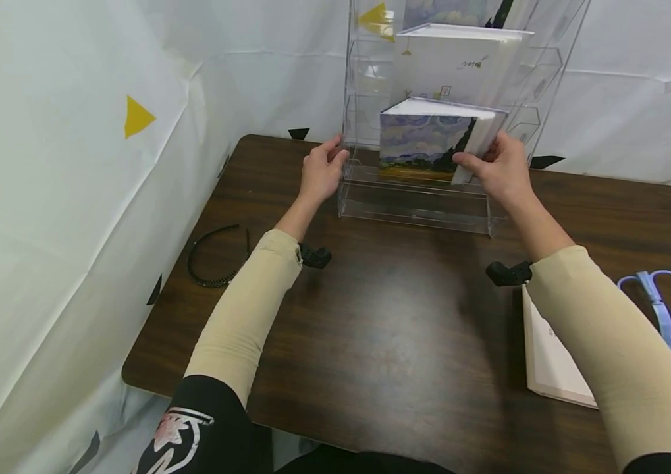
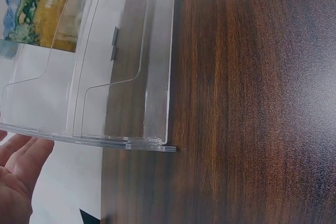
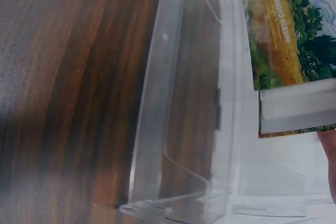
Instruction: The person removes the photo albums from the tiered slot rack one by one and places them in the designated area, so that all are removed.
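A clear acrylic display rack (image 1: 418, 214) with stacked tiers stands on the table. My right hand (image 1: 504, 168) grips a photo album (image 1: 421, 145) with a painted landscape cover by its page-edge side, thumb in front. The album is at a lower tier of the rack; in the right wrist view the album (image 3: 278, 35) shows "PHOTO ALBUM" lettering, and only a bit of the hand (image 3: 329, 153) is visible. My left hand (image 1: 322, 172) touches the rack's left side; in the left wrist view its fingers (image 2: 29, 156) lie against the outside of the side panel.
A white book (image 1: 459, 66) sits in the tier above, with another painted-cover album (image 1: 448, 12) higher up. On the table, a black coiled band (image 1: 207, 282) lies left, a pale book (image 1: 554, 355) right under my forearm, and a blue plastic hook-shaped item (image 1: 661, 309) farther right.
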`<state>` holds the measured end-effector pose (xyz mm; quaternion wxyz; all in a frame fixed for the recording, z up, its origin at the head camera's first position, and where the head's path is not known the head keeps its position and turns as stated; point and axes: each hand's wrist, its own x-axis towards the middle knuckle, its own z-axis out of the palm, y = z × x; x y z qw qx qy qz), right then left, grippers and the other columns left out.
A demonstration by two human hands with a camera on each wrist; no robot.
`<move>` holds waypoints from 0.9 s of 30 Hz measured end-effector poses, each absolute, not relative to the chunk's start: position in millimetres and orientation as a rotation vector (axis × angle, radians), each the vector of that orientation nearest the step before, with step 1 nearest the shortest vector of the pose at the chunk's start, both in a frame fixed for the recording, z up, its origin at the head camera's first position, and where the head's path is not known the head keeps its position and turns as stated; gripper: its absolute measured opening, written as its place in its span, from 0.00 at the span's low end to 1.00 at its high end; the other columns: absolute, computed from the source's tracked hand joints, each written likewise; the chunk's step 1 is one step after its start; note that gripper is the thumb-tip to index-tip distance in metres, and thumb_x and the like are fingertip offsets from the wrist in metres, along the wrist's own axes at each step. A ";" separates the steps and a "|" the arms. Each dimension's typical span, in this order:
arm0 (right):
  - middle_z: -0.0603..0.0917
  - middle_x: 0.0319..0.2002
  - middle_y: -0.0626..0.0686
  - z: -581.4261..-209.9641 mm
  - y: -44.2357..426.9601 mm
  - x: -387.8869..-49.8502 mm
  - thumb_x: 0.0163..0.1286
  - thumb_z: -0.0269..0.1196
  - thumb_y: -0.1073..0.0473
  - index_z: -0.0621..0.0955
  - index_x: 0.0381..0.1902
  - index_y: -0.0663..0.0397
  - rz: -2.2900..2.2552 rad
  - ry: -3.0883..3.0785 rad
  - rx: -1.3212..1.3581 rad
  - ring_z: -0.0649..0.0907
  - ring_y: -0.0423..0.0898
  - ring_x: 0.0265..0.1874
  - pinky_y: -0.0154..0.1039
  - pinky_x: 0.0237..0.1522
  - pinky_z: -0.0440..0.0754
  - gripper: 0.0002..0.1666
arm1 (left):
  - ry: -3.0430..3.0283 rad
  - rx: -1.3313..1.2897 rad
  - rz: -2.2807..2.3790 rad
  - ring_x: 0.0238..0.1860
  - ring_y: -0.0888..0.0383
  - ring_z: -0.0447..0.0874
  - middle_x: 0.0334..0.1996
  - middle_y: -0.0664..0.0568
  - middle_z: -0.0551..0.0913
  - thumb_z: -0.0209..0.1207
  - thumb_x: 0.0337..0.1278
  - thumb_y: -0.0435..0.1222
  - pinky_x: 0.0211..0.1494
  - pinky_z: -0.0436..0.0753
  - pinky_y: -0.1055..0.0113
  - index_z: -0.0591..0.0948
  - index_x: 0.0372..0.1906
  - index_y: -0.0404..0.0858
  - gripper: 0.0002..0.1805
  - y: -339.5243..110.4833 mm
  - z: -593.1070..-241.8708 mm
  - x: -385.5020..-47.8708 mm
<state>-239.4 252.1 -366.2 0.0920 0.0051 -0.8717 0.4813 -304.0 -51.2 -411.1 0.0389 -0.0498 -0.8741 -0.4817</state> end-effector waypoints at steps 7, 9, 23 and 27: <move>0.85 0.42 0.43 -348.1 261.5 -224.2 0.64 0.70 0.59 0.79 0.51 0.52 1.485 -2.478 0.092 0.82 0.34 0.39 0.27 0.38 0.76 0.18 | -2.681 -0.153 -1.477 0.58 0.60 0.79 0.57 0.51 0.82 0.55 0.72 0.43 0.63 0.72 0.65 0.73 0.69 0.44 0.24 -50.1 -410.6 -303.6; 0.84 0.38 0.39 -341.6 266.0 -217.7 0.63 0.70 0.61 0.81 0.48 0.51 1.516 -2.415 0.124 0.83 0.33 0.37 0.26 0.38 0.76 0.15 | -2.682 -0.151 -1.478 0.58 0.60 0.79 0.57 0.51 0.82 0.55 0.71 0.43 0.63 0.72 0.65 0.73 0.69 0.45 0.24 -49.9 -410.4 -303.0; 0.88 0.37 0.45 -337.5 302.7 -126.0 0.66 0.66 0.67 0.82 0.48 0.53 2.267 -2.024 -0.131 0.80 0.38 0.28 0.29 0.24 0.72 0.13 | -2.656 -0.123 -1.501 0.58 0.62 0.79 0.58 0.51 0.81 0.55 0.71 0.43 0.63 0.71 0.67 0.74 0.69 0.45 0.24 -55.3 -411.8 -302.4; 0.88 0.38 0.42 -362.5 314.1 -102.2 0.67 0.66 0.63 0.81 0.48 0.47 2.370 -2.145 -0.277 0.82 0.36 0.30 0.29 0.25 0.74 0.12 | -2.659 -0.114 -1.481 0.58 0.62 0.78 0.57 0.51 0.82 0.56 0.71 0.43 0.65 0.69 0.66 0.74 0.68 0.45 0.24 -56.2 -411.1 -301.9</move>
